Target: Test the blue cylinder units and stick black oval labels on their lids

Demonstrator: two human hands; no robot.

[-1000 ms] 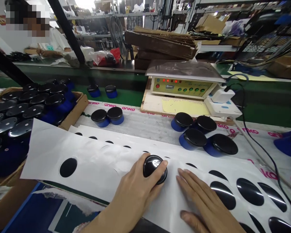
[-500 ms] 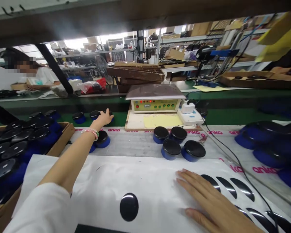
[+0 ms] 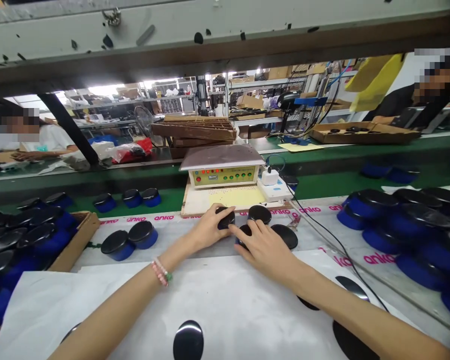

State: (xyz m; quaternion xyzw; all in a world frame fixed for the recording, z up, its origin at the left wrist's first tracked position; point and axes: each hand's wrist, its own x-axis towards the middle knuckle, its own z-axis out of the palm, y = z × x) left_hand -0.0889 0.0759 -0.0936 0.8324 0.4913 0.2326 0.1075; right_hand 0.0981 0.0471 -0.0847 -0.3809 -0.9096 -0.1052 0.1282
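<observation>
My left hand (image 3: pixel 209 229), with a beaded bracelet at the wrist, has its fingers around a short round blue piece with a black top (image 3: pixel 225 218). Just right of it, my right hand (image 3: pixel 268 246) grips a second such blue piece (image 3: pixel 243 231), which its fingers partly cover. Two more black-topped pieces stand close by, one behind (image 3: pixel 259 214) and one to the right (image 3: pixel 286 236). Below my hands, a flat black disc (image 3: pixel 188 340) lies on the white sheet (image 3: pixel 217 295). My right forearm partly hides several other discs.
A cardboard box (image 3: pixel 88 227) at left holds many black-topped pieces; more are piled at right (image 3: pixel 405 225). Two stand left of my hands (image 3: pixel 118 245). Behind is a control box (image 3: pixel 225 175) with a power strip (image 3: pixel 275 190) and cable. A beam (image 3: pixel 210 35) crosses overhead; co-workers sit beyond.
My left hand has come back from the row on the green belt to the cluster in the middle. My right hand has moved up from the sheet onto a piece there. The view has shifted.
</observation>
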